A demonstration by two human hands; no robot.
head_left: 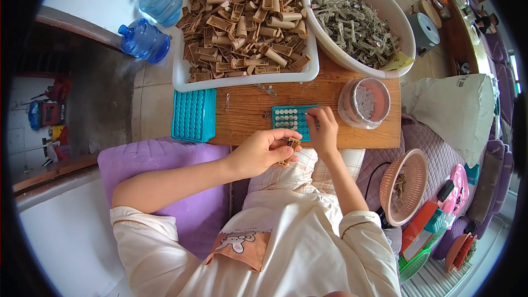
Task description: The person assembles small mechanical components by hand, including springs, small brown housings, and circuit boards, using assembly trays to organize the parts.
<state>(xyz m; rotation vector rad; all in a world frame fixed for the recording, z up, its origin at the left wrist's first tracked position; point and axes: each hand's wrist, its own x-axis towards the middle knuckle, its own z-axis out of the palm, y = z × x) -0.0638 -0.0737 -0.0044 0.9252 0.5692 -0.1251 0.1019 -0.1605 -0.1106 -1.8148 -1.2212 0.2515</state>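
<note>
Evidently the filling step is underway: the left hand (263, 151) is gripping a few brown pieces (290, 146) just below the surface (247, 111), while the right hand (323, 131) is pinching something small over the teal tray (292, 119), whose near rows are showing white. Next calls for careful seating in an open hole. A yellow label (400, 60) is hanging off the white basin (364, 1).

The long board (253, 111) is matt, grained brown wood; the teal perforated tray (290, 119) on it looks like smooth plastic. The white rectangular bin (181, 80) and round white basin (357, 63) are glossy plastic, the purple quilted cushion (159, 165) soft matt cloth.
</note>
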